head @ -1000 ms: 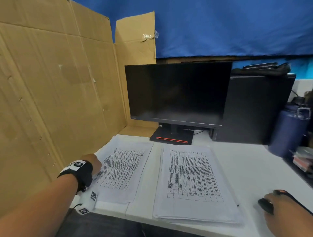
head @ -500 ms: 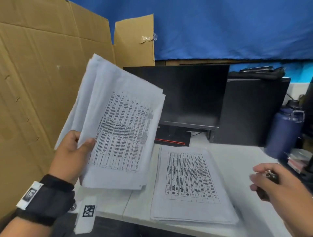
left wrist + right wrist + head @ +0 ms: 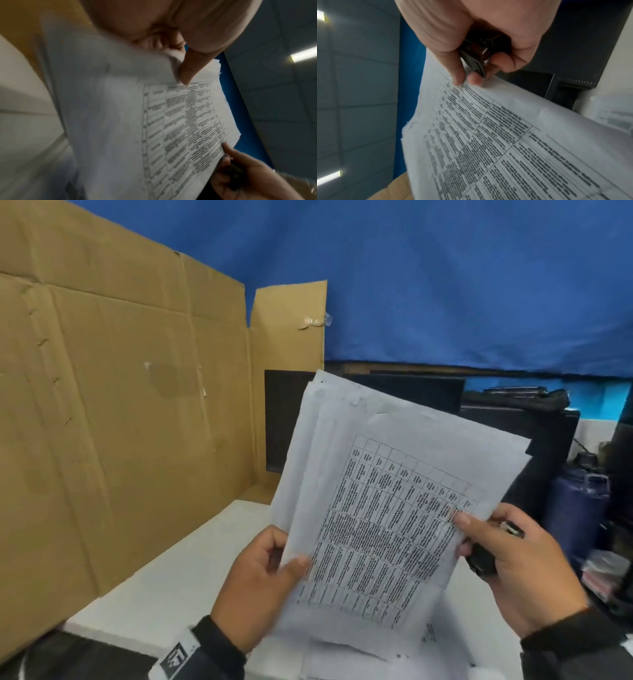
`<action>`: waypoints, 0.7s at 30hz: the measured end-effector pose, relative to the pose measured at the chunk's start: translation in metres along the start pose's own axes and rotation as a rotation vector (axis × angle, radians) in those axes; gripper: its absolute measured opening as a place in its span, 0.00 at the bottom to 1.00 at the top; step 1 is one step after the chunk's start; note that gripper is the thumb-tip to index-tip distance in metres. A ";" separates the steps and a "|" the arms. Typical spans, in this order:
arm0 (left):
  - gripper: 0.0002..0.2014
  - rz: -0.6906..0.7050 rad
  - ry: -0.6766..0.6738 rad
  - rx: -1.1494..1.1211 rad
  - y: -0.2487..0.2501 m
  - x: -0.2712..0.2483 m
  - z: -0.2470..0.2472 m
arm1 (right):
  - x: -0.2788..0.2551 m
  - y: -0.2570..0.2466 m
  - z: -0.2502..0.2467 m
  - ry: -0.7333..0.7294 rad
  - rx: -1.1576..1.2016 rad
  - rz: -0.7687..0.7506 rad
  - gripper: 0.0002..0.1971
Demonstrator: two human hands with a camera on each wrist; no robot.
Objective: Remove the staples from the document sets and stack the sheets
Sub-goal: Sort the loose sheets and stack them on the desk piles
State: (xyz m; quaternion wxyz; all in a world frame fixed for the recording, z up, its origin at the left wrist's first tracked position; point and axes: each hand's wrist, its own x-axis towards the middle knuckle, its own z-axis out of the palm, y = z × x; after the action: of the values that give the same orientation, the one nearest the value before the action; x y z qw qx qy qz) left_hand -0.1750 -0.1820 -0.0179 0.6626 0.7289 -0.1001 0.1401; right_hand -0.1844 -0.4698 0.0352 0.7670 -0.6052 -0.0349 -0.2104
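A set of white sheets printed with a table (image 3: 380,508) is held up in the air in front of me, tilted. My left hand (image 3: 270,573) grips its lower left edge, thumb on the printed face (image 3: 187,70). My right hand (image 3: 493,546) pinches the right edge between thumb and finger (image 3: 458,75) while its other fingers curl round a black staple remover (image 3: 483,559) (image 3: 477,54). A second pile of printed sheets (image 3: 435,642) lies on the white table (image 3: 164,587) beneath the raised set, mostly hidden by it.
Tall cardboard panels (image 3: 120,422) wall off the left side and back corner. A black monitor (image 3: 284,419) stands behind the paper, with a dark box (image 3: 534,433) to its right. A dark blue bottle (image 3: 579,501) stands at the right edge.
My left hand lifted the left paper set off the table and carried it rightward over the other pile. My right hand rose with the staple remover and took hold of the set's right edge.
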 end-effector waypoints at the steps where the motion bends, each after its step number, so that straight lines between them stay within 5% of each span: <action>1: 0.06 0.046 0.019 0.065 -0.003 0.002 -0.001 | 0.000 -0.001 -0.002 0.026 -0.002 -0.020 0.18; 5: 0.23 0.142 0.053 0.284 -0.003 0.005 -0.004 | 0.000 -0.003 -0.009 0.043 -0.010 -0.102 0.13; 9: 0.45 0.214 0.065 0.102 0.018 0.010 -0.003 | -0.001 -0.009 -0.006 -0.005 -0.112 -0.184 0.07; 15: 0.12 0.234 0.068 -0.282 0.075 0.017 -0.003 | 0.000 -0.037 -0.001 -0.016 -0.304 -0.310 0.11; 21: 0.17 0.166 -0.065 -0.522 0.111 0.018 -0.007 | 0.004 -0.075 -0.011 -0.061 -0.557 -0.314 0.20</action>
State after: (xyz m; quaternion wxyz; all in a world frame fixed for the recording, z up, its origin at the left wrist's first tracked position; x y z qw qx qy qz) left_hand -0.1952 -0.1858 0.0928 0.8106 0.5271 -0.2134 0.1400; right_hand -0.2104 -0.4950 0.1021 0.5286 -0.7852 -0.0920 -0.3092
